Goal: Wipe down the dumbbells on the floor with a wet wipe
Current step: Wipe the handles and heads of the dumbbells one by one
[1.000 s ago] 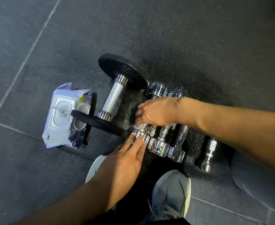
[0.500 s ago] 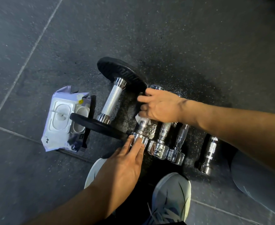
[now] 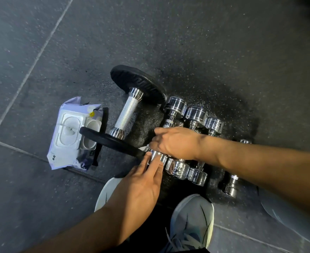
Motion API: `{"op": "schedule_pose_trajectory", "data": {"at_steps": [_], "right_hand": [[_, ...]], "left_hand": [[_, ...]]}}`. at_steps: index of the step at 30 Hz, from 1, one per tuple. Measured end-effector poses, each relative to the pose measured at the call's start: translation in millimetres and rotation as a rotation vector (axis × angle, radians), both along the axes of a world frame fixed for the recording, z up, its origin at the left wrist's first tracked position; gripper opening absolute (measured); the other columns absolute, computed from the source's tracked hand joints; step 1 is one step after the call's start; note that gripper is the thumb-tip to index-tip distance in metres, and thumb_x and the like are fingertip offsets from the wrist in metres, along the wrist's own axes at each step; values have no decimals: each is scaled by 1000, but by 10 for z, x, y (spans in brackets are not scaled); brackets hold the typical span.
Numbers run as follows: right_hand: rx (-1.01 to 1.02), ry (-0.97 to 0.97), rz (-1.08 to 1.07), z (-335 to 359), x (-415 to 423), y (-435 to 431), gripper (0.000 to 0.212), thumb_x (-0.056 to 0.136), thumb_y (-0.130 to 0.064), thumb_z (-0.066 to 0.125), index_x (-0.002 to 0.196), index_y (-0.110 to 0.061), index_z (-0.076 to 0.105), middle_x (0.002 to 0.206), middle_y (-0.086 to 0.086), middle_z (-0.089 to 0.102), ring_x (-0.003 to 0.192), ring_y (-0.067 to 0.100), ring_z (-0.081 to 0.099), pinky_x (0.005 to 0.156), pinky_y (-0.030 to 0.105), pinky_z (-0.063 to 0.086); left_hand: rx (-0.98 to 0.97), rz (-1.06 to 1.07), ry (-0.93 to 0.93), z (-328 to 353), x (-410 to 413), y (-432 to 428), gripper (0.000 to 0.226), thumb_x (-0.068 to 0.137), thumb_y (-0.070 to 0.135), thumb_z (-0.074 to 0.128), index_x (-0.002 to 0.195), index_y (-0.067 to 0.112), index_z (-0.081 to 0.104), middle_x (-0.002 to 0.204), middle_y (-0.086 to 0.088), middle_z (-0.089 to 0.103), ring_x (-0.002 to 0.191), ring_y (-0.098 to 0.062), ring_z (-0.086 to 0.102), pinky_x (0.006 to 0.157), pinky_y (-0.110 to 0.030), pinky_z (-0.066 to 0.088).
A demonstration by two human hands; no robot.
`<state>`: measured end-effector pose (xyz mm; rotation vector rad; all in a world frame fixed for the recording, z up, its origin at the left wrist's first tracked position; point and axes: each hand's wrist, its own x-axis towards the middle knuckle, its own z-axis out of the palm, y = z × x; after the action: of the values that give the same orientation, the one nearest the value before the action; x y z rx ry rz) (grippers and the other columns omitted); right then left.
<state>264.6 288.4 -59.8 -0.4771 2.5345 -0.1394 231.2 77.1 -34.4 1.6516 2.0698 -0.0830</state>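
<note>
Several small chrome dumbbells lie side by side on the dark floor. My right hand [image 3: 176, 143] is closed around the handle of the leftmost chrome dumbbell [image 3: 174, 106], with a white wet wipe [image 3: 144, 148] peeking out under its fingers. My left hand [image 3: 143, 181] has its fingers flat on that dumbbell's near head [image 3: 158, 156]. The second [image 3: 196, 114] and third chrome dumbbells [image 3: 213, 124] lie just right of it, and a fourth [image 3: 231, 187] lies apart further right. A larger dumbbell with black plates [image 3: 126, 114] lies to the left.
An open wet wipe pack [image 3: 68, 132] lies on the floor left of the black-plate dumbbell. My two shoes [image 3: 190, 221] stand close below the dumbbells. A grey rounded object [image 3: 285, 212] sits at the lower right under my arm.
My right hand slid along the leftmost chrome dumbbell's handle, from its far end down toward the near head. My left hand stayed on the near head.
</note>
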Motion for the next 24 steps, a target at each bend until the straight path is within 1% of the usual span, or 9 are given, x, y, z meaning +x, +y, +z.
{"op": "schedule_pose_trajectory", "data": {"at_steps": [4,9,12,13,15,17,19,21,24], "right_hand": [[149,154,36,89,-38,171,37,99,-21,59,136,-25,57,111,-8,68,109,15,51,93,30,39],[269,132,-159,287,-117,292,45,105,-17,46,149,-13,45,144,5,59,115,24,60,95,36,49],[228,-28,-371,355,-76,53,50,106,-8,41,155,-13,35,155,9,45,73,17,57,56,29,46],[199,-69,-437,364,-47,-39,54,105,-4,39,158,-14,30,162,9,36,75,18,60,55,28,44],[129,-80,-515,361,30,-125,68,100,6,39,162,-17,22,170,4,15,105,21,68,63,25,46],[10,-48,-538,325,146,-154,74,96,9,42,161,-22,25,170,-3,16,121,16,64,73,17,49],[-129,-99,-496,347,221,-202,69,99,5,43,160,-26,30,169,-8,20,135,13,54,97,20,46],[-142,-90,-458,397,252,-195,69,101,2,40,161,-28,25,169,-10,18,135,11,53,102,25,44],[58,35,-497,416,204,-38,70,102,-4,37,164,-24,12,170,-5,21,126,19,60,96,32,44]], "left_hand": [[-7,-37,-28,-3,-8,-53,67,66,10,79,130,-5,63,144,-20,40,133,-41,52,87,-45,60],[104,17,7,-27,3,-59,54,83,12,37,127,-2,64,145,-16,37,132,-38,53,86,-41,61],[101,-9,28,-41,6,-56,59,80,12,35,129,-2,63,144,-17,43,132,-39,54,83,-46,61],[87,-11,18,-47,9,-55,59,79,13,37,129,-2,63,144,-17,42,132,-39,53,82,-47,61],[60,-6,14,-59,20,-39,56,76,15,50,128,-2,65,144,-18,40,131,-40,54,81,-48,61],[26,-13,9,-66,38,-34,60,70,14,67,127,-5,65,145,-21,41,131,-41,54,82,-48,61],[42,-16,11,-65,34,-34,57,73,14,58,127,-5,65,144,-21,43,130,-41,54,82,-49,60],[54,-11,9,-63,24,-32,59,77,15,40,126,-3,66,143,-21,47,130,-41,55,82,-49,60],[77,0,12,-68,34,-32,59,79,14,34,126,-2,66,143,-20,48,131,-40,54,82,-50,60]]}}
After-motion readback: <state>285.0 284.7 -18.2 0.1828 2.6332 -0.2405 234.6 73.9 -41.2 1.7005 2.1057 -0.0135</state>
